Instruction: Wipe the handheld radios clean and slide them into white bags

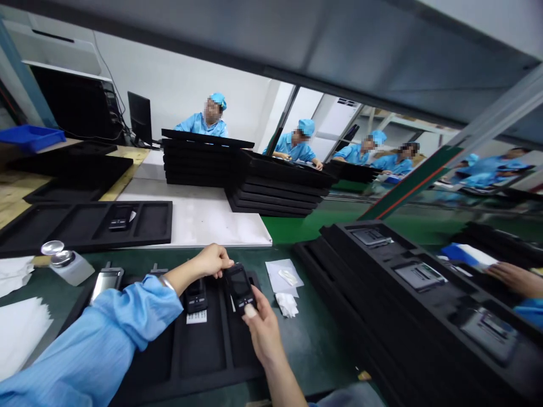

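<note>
My right hand (265,325) grips the lower end of a black handheld device (240,284) with a small screen and buttons, its thumb on the front face. My left hand (211,261) is pinched closed at the device's upper left corner; whatever is between those fingertips is hidden. Under both hands lies a black foam tray (199,376) with compartments. Another black device (195,297) sits in it, left of the held one, with a white printed label (197,317) at its lower end. Farther left, a silver-edged device (107,281) is partly covered by my sleeve.
Right of my hands lie a white sheet (283,274) and crumpled tissue (287,305). Stacked foam trays (339,294) with devices stand at right, near a co-worker's hand (515,278). A dispenser bottle (70,265) stands left. More trays (280,186) and several co-workers are beyond; a shelf hangs overhead.
</note>
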`<state>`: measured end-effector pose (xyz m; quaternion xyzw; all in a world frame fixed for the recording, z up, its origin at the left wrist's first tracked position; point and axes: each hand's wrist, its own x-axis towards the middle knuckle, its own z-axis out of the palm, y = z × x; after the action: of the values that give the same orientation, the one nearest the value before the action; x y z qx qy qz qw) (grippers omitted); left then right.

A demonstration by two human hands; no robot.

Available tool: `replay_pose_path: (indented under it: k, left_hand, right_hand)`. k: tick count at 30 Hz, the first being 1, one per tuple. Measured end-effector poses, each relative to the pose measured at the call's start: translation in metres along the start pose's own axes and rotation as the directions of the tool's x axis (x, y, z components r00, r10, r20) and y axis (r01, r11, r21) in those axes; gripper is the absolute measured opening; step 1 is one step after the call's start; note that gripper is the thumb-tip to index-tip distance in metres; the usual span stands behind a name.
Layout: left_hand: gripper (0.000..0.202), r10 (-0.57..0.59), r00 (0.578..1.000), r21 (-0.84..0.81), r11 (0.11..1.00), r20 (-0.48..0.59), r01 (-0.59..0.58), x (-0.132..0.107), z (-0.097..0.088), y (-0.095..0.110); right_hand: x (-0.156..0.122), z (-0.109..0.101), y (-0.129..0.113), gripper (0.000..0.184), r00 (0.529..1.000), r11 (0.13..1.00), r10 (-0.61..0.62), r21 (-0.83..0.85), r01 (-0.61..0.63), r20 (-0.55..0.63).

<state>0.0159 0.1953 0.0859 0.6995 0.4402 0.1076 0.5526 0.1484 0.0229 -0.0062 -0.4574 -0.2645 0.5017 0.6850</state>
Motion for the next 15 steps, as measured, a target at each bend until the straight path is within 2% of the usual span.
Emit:
replay_pose_path:
  k: [2, 4, 6, 8, 11, 13, 15]
  left_hand:
    - [0.021, -0.071, 0.997, 0.072, 0.995, 0.011, 0.070, 0.019, 0.002, 0.002]
    - [0.021, -0.128, 0.991, 0.134, 0.983, 0.030, 0.123, 0.033, 0.003, 0.003]
    - [0.022, -0.163, 0.985, 0.183, 0.971, 0.048, 0.152, 0.042, 0.002, 0.002]
    - [0.023, -0.186, 0.980, 0.223, 0.960, 0.066, 0.168, 0.048, 0.000, 0.002]
    - [0.024, -0.214, 0.974, 0.283, 0.941, 0.081, 0.183, 0.053, -0.001, 0.000]
    - [0.024, -0.222, 0.971, 0.323, 0.928, 0.084, 0.185, 0.055, -0.001, 0.000]
    - [0.025, -0.218, 0.973, 0.360, 0.916, 0.080, 0.175, 0.057, 0.001, 0.001]
  right_hand:
    - [0.006, 0.000, 0.011, 0.080, 0.997, 0.978, -0.072, -0.198, 0.064, -0.035]
    - [0.010, 0.001, 0.018, 0.083, 0.989, 0.899, -0.140, -0.426, 0.105, -0.052]
    - [0.011, 0.003, 0.020, 0.075, 0.978, 0.739, -0.202, -0.662, 0.121, -0.047]
    - [0.010, 0.008, 0.016, 0.068, 0.971, 0.512, -0.240, -0.852, 0.111, -0.018]
    - [0.008, 0.016, 0.010, 0.063, 0.971, 0.166, -0.240, -0.985, 0.036, -0.005]
    - [0.008, 0.020, 0.008, 0.061, 0.975, 0.028, -0.219, -1.000, -0.013, -0.018]
    - [0.008, 0.022, 0.007, 0.059, 0.979, -0.035, -0.204, -0.999, -0.036, -0.028]
